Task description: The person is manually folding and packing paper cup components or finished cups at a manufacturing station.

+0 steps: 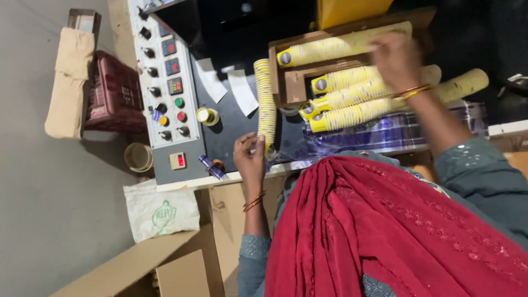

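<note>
Head view, single frame. Left hand sits near centre, approx 7 o'clock of the long curved stack of yellow paper cups; grip is clenched round the stack's lower end, thumb and fingers wrapped about it. Stack runs up toward 12 o'clock across the dark bench and ends beside the wooden tray. Orange bangles on the left wrist.

Right hand at approx 1 o'clock of the frame, fingers spread and laid on the lying cup stacks in the tray, palm down. Image is motion-blurred there; cannot tell whether the fingers actually grasp a stack or only rest on it. Bangles on this wrist too.

One more cup stack lies along the tray's top compartment, at 11 o'clock of the right hand. Clear printed plastic wrap lies under the lower stacks, at 6 o'clock of the tray.

Control panel w/ knobs, small displays and red, green and yellow buttons stands at 9 o'clock of the curved stack. Roll of tape lies just beside the panel. Red scarf fills the lower right. White sack and cardboard on the floor, lower left.
</note>
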